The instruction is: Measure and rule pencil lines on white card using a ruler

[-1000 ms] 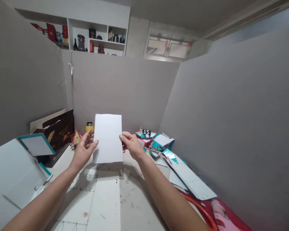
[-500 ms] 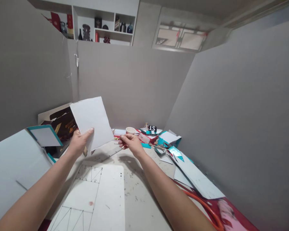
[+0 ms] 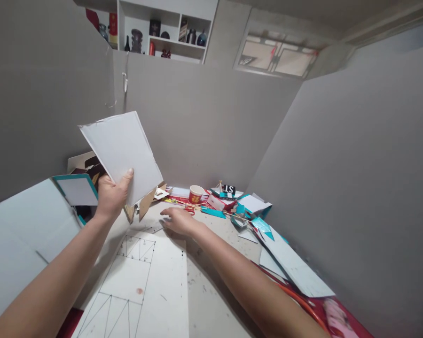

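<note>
My left hand (image 3: 113,195) grips a white cardboard piece (image 3: 121,150), its thumb on the white face. Brown flaps (image 3: 147,204) show under its lower edge. My right hand (image 3: 178,220) is low over the table, its fingers stretched out around the far end of a clear ruler (image 3: 152,229). Whether its fingertips touch the ruler I cannot tell. Nearest me lies a white sheet (image 3: 165,291) with a pencil-line drawing of rectangles and triangles and several dark dots. Red-handled scissors (image 3: 189,211) rest just beyond my right hand.
A paper cup (image 3: 196,193) stands at the back among sticks and teal cardboard scraps (image 3: 213,213). Long white cardboard strips (image 3: 296,267) line the right side, near an orange tube (image 3: 299,303). Large white cardboard (image 3: 17,239) leans at left. Grey partitions (image 3: 186,122) enclose the table.
My left hand has lifted the cardboard piece up and left and tilted it, showing its brown flaps. My right hand has moved down and left from near the cup toward the ruler.
</note>
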`<state>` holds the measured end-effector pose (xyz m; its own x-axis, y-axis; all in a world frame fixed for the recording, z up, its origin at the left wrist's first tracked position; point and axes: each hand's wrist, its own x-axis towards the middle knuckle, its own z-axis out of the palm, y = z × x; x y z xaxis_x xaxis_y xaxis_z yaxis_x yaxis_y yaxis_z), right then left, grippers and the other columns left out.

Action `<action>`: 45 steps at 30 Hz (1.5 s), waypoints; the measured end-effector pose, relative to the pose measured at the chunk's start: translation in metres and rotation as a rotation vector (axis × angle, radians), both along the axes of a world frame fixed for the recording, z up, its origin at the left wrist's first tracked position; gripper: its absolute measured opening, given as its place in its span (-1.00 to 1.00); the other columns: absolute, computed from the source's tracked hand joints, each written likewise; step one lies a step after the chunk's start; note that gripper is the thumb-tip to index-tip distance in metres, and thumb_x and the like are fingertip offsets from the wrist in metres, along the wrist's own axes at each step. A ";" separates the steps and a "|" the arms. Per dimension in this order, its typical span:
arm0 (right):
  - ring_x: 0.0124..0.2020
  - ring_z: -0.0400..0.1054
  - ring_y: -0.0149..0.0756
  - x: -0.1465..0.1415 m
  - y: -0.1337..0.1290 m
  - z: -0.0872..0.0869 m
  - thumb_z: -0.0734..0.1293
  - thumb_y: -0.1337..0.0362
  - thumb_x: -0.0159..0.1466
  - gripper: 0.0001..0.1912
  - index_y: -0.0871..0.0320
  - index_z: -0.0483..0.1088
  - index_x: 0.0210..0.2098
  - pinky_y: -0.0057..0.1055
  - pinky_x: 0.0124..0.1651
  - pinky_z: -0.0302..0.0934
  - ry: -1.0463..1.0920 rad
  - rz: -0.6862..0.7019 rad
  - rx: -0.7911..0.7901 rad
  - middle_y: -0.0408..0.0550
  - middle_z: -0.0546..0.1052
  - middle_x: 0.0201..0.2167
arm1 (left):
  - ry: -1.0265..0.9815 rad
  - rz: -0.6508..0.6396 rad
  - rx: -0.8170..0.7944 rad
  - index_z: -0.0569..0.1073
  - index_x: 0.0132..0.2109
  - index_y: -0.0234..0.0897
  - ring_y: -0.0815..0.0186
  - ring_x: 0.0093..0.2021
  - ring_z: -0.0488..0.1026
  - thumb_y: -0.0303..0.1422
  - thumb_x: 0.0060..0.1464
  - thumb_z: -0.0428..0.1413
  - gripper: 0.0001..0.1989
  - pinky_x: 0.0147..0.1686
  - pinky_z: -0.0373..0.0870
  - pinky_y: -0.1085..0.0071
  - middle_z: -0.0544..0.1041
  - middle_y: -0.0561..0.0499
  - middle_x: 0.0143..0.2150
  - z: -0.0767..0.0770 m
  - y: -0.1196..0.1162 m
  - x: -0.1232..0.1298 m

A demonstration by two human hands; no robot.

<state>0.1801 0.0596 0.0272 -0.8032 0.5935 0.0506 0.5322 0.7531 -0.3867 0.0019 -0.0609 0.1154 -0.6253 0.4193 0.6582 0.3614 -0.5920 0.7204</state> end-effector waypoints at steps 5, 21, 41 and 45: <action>-0.02 0.40 -0.17 -0.005 0.003 0.003 0.31 0.18 0.35 -0.68 0.18 0.37 0.05 -0.10 0.00 0.34 -0.225 0.128 0.119 0.04 0.44 0.04 | -0.026 0.014 0.033 0.60 -0.19 -0.30 0.15 -0.09 0.57 -0.19 -0.01 0.27 -0.71 0.02 0.47 0.22 0.64 -0.09 -0.11 0.005 -0.003 -0.001; -0.06 0.42 -0.19 0.013 0.025 0.001 0.31 0.17 0.36 -0.67 0.19 0.36 0.05 -0.13 -0.04 0.37 -0.430 0.030 0.120 0.04 0.45 0.02 | -0.050 0.008 0.066 0.58 -0.20 -0.33 0.14 -0.07 0.56 -0.24 -0.03 0.25 -0.73 -0.01 0.48 0.23 0.65 -0.09 -0.18 0.012 -0.009 0.000; -0.05 0.41 -0.16 -0.112 -0.017 -0.013 0.29 0.08 0.35 -0.59 0.19 0.34 0.08 -0.10 -0.02 0.34 -0.062 -0.263 0.294 0.06 0.44 0.03 | -0.016 0.022 0.166 0.58 -0.15 -0.27 0.15 -0.07 0.56 -0.23 0.06 0.23 -0.75 -0.03 0.50 0.25 0.64 -0.06 -0.14 0.022 -0.018 -0.008; -0.07 0.42 -0.19 -0.123 -0.013 -0.013 0.30 0.16 0.36 -0.64 0.18 0.33 0.09 -0.14 -0.06 0.37 -0.090 -0.256 0.305 0.04 0.44 0.03 | -0.027 0.017 0.173 0.58 -0.15 -0.26 0.15 -0.06 0.56 -0.23 0.06 0.23 -0.75 -0.01 0.50 0.24 0.63 -0.06 -0.12 0.022 -0.018 -0.010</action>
<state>0.0569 0.0461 0.0138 -0.6404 0.7438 0.1917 0.7392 0.6646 -0.1093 -0.0079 -0.0786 0.1372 -0.6500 0.2906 0.7021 0.3542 -0.7016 0.6183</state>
